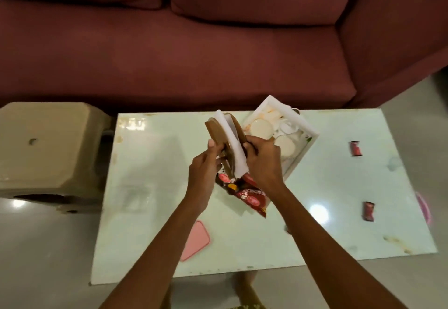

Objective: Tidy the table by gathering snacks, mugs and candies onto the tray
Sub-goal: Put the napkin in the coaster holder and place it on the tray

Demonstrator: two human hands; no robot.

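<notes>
A: Glass table (150, 211) w/ white tray (308, 143) sitting at back?
B: Yep. Left hand (203, 172) & right hand (263, 163) both gripping brown-and-white packet (228, 136) above red snack bag (252, 198); candies (356, 148) lying right

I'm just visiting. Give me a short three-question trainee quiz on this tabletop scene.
1. True or false: both hands, left hand and right hand, hold the brown-and-white packet.
2. How many small red candies lie loose on the table's right side?
3. Where is the white tray: A) on the sofa, B) on the table, C) on the floor?

Key: 1 true; 2 two, the other nearer; 3 B.
</notes>
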